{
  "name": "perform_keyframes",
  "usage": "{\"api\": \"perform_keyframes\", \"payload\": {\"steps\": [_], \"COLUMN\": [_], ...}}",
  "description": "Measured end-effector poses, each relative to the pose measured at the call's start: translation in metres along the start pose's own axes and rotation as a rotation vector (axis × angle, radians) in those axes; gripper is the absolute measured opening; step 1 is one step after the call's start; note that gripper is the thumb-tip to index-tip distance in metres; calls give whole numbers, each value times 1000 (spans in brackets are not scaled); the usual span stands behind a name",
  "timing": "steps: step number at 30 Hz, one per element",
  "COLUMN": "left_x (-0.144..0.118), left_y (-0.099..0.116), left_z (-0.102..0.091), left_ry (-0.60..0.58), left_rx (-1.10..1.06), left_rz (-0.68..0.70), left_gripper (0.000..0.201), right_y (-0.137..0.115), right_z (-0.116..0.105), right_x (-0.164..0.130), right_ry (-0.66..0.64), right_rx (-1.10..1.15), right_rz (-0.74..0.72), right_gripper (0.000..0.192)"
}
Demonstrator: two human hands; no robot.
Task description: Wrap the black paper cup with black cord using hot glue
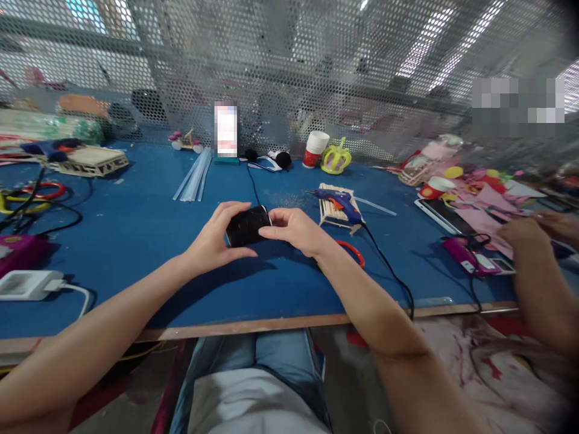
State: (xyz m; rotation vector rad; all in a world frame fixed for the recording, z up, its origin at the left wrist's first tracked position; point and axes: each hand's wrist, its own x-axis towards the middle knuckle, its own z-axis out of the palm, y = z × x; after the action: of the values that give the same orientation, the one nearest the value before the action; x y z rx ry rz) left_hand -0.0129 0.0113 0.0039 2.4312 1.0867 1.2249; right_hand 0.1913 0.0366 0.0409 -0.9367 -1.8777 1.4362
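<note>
From the head view, both hands hold a black thing (pixel 246 228) over the blue table (pixel 149 253). The left hand (pixel 219 238) curls around its left end. The right hand (pixel 289 229) grips its right end with thumb and fingers. To the right, a blue glue gun (pixel 340 203) lies on a little stick table (pixel 326 211). A red handle (pixel 355 252) sits by the right wrist.
</note>
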Motion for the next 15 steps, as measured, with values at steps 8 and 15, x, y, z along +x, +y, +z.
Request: {"api": "perform_keyframes", "payload": {"steps": [8, 15], "left_x": [1, -1], "left_y": [-2, 1], "left_z": [3, 5], "left_ry": [-52, -63], "left_rx": [-266, -77], "left_rz": [-392, -207], "left_gripper": [55, 55], "right_y": [0, 14], "right_z": [2, -5], "right_x": [1, 12], "right_ry": [12, 148], "right_rx": [-96, 136], "right_rz": [-51, 100], "right_gripper": [28, 33]}}
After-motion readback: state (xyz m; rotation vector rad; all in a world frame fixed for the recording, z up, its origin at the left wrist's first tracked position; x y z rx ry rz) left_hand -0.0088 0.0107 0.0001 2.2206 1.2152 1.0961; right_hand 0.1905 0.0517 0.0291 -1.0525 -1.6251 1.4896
